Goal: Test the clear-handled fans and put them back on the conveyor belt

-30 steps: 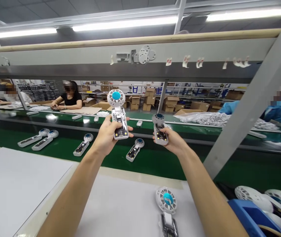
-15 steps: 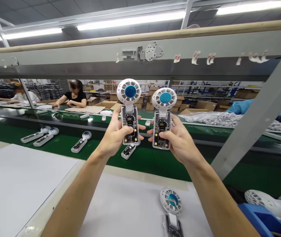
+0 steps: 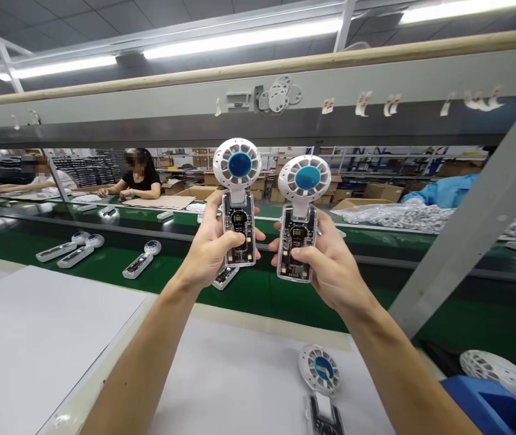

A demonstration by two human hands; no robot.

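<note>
My left hand (image 3: 212, 241) is closed round the clear handle of a white handheld fan (image 3: 238, 199), thumb on the front of the handle. In my right hand (image 3: 330, 257) is a matching handheld fan (image 3: 301, 211), its thumb also on the front. Both fans stand upright side by side, a little apart, with blue discs at the centre of their heads. Black circuit boards with small displays show through the handles. A third fan (image 3: 319, 370) lies on the white table sheet (image 3: 235, 374) below, partly cut off by the lower edge.
Several fans, one of them a fan (image 3: 142, 260), lie on the green conveyor belt (image 3: 185, 266) beyond the table. A grey shelf beam (image 3: 149, 112) crosses above, and a slanted post (image 3: 470, 205) stands at right. A blue bin (image 3: 489, 402) is at lower right. Several people sit across the belt.
The fans on the belt have shifted slightly left. Both hands still hold their fans upright, the right fan now a little closer to me. A blue-sleeved arm across the belt reaches further left.
</note>
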